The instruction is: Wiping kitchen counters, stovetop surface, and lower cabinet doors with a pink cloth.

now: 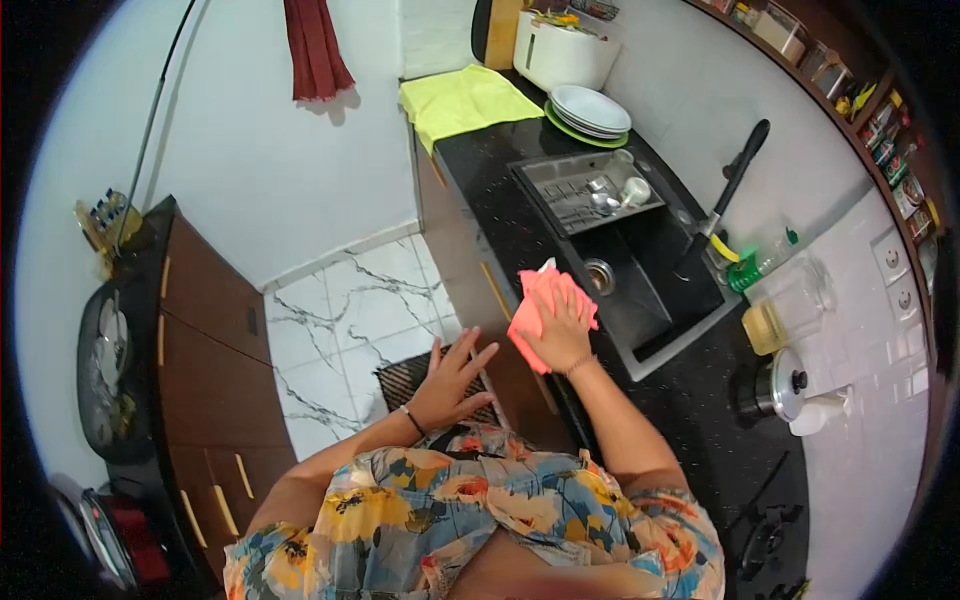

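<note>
A bright pink cloth (532, 345) is bunched under my right hand (560, 325) at the front edge of the black sink (655, 365). My right hand holds it there, palm down and fingers extended over the fabric; a bit of white shows at the cloth's top. My left hand (450, 385) hovers empty in front of the cabinet, fingers spread, apart from the counter. Beside the cloth lies the sink's basin with a round metal drain (600, 277). A grey drain tray (570, 185) over the sink's far end carries a white cup (635, 192) and metal pieces.
Plates (590, 108), a yellow-green cloth (465, 103) and a white appliance (565, 55) stand at the counter's far end. A black-handled faucet (735, 180), a green bottle (765, 262) and a lidded pot (785, 385) line the right wall. A striped mat (400, 380) lies on the floor.
</note>
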`<action>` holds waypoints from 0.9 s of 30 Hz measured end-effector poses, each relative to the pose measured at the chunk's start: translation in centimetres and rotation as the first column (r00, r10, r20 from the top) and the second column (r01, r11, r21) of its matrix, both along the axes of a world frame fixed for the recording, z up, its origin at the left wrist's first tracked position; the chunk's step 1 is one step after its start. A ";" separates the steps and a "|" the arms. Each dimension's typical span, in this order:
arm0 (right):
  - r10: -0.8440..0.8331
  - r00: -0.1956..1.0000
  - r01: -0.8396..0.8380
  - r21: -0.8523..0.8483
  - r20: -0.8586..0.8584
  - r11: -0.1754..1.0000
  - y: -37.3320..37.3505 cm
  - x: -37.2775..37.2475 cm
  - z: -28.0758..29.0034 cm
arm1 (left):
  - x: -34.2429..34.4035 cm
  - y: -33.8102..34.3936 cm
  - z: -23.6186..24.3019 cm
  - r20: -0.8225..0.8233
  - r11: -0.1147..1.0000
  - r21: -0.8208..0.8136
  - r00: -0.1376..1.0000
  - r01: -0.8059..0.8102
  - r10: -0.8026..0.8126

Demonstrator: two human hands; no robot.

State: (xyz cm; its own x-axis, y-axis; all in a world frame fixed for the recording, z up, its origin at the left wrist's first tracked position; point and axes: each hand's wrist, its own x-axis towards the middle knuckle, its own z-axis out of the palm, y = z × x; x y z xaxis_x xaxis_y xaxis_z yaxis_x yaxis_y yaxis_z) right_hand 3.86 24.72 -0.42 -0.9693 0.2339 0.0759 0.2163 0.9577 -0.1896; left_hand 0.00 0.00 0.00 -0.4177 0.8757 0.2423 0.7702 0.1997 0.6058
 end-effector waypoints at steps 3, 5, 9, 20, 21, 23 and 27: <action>-0.101 0.993 0.098 -0.043 -0.066 0.994 -1.6 -8.7 0.6 | -6.2 -6.0 1.0 -0.027 0.992 -0.082 0.995 -0.100 0.098; -0.150 0.989 0.150 -0.010 -0.008 0.989 -1.5 -12.3 0.2 | -7.6 -8.5 0.6 0.022 0.963 -0.132 0.971 -0.234 0.239; -0.201 0.980 0.201 -0.010 0.015 0.980 -1.8 -17.0 1.1 | -10.1 -11.3 -0.4 0.103 0.926 -0.147 0.926 -0.348 0.364; -0.230 0.968 0.232 -0.009 0.101 0.973 -1.8 -29.3 1.9 | -17.0 -16.1 -0.5 0.048 0.828 -0.204 0.840 -0.522 0.541; -0.218 0.972 0.219 -0.010 0.093 0.976 -1.5 -30.6 1.9 | -17.7 -16.0 -0.4 0.052 0.815 -0.220 0.827 -0.537 0.559; -0.190 0.979 0.192 -0.012 0.075 0.981 -0.6 -33.3 2.0 | -19.1 -15.6 -0.5 0.060 0.806 -0.231 0.818 -0.546 0.572; -0.224 0.973 0.227 -0.062 0.058 0.972 1.5 -39.0 2.2 | -22.7 -13.8 -0.3 0.088 0.801 -0.287 0.819 -0.525 0.568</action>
State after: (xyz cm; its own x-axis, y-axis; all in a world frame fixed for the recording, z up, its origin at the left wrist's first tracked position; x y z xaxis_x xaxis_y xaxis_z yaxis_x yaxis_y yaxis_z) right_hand -35.11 26.23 1.77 -0.8930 0.4500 0.0053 0.4362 0.8683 -0.2360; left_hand -22.74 -13.83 -0.29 -0.8580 0.5104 -0.0572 0.3840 0.7115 0.5884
